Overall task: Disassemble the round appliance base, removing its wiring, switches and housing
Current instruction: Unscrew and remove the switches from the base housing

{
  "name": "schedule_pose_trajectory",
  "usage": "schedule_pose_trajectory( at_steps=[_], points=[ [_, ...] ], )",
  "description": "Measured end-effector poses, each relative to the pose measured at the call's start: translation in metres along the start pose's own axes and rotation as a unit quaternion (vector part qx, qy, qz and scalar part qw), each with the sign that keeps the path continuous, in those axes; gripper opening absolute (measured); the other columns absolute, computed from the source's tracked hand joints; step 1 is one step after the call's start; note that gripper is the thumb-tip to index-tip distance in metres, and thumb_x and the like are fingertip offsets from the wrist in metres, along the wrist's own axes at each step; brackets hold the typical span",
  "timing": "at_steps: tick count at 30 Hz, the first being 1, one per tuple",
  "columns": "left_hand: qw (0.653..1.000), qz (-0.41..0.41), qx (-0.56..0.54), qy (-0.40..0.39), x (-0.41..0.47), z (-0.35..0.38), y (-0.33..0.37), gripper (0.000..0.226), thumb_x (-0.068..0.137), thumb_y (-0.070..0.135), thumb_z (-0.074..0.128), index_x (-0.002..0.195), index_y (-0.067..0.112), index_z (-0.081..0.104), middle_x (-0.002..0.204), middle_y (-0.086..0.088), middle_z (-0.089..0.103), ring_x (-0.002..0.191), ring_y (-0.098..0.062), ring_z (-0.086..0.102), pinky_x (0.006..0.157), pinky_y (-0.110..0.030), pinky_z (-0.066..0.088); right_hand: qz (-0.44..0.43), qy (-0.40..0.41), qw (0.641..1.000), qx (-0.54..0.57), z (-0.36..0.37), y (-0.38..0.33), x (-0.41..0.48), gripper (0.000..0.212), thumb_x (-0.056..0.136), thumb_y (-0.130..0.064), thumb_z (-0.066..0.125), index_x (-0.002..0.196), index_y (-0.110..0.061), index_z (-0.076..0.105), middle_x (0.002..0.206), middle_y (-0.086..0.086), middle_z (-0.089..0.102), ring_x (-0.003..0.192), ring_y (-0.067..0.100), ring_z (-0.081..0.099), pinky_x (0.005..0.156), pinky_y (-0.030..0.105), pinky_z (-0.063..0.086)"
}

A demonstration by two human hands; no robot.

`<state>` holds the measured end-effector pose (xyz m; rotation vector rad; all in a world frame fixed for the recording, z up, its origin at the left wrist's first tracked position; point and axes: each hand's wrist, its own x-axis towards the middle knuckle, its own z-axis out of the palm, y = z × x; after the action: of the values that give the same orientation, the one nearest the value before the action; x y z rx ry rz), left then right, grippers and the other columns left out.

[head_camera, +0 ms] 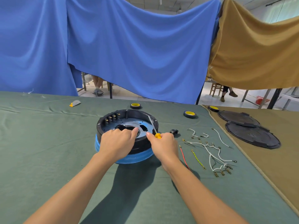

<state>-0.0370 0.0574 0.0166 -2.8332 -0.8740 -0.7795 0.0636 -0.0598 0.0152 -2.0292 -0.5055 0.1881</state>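
Observation:
The round appliance base (129, 118), black with a blue lower band, lies open side up on the green cloth. A row of terminal switches (112, 118) lines its far left inner wall. My left hand (117, 142) grips the near rim, thumb over the central opening. My right hand (163, 145) holds a yellow-handled screwdriver (153, 127) whose shaft slants up over the right side of the base. Removed wires (210, 152), white, red and yellow-green, lie spread to the right. A small black switch part (174, 131) sits beside the base.
Two black round covers (252, 135) lie on the tan cloth at right. Three tape rolls (190, 114) stand behind the base. A grey and yellow piece (75, 103) lies far left. Blue and tan cloths hang behind the table.

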Motion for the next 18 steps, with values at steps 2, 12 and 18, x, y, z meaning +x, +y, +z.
schedule_pose_trajectory(
  at_steps=[2, 12, 18],
  points=[
    [1.000, 0.020, -0.003, -0.013, -0.003, 0.000, 0.011, 0.023, 0.100, 0.029, 0.035, 0.078, 0.024, 0.039, 0.050, 0.004, 0.036, 0.062, -0.033, 0.057, 0.052, -0.032, 0.036, -0.001, 0.011, 1.000, -0.008, -0.004, 0.001, 0.005, 0.046, 0.085, -0.051, 0.060, 0.060, -0.018, 0.041, 0.063, 0.000, 0.046, 0.065, 0.026, 0.046, 0.057, 0.031, 0.035],
    [0.953, -0.012, -0.301, -0.038, -0.002, -0.026, 0.033, 0.031, 0.103, 0.019, 0.039, 0.124, 0.016, 0.062, 0.103, -0.002, 0.067, 0.088, -0.014, 0.059, 0.071, -0.016, 0.042, -0.024, 0.040, 0.997, -0.062, -0.009, 0.002, -0.004, 0.049, 0.082, -0.066, 0.055, 0.072, -0.018, 0.047, 0.077, 0.001, 0.059, 0.078, 0.026, 0.058, 0.057, 0.030, 0.038],
    [0.991, -0.011, -0.128, -0.036, -0.007, -0.021, -0.013, 0.040, 0.102, 0.041, 0.035, 0.113, 0.017, 0.065, 0.119, 0.001, 0.067, 0.114, -0.023, 0.056, 0.090, -0.036, 0.044, -0.006, 0.016, 1.000, -0.011, -0.011, -0.001, -0.002, 0.032, 0.076, -0.040, 0.064, 0.063, -0.017, 0.046, 0.066, 0.003, 0.056, 0.064, 0.025, 0.053, 0.054, 0.031, 0.037]
  ],
)
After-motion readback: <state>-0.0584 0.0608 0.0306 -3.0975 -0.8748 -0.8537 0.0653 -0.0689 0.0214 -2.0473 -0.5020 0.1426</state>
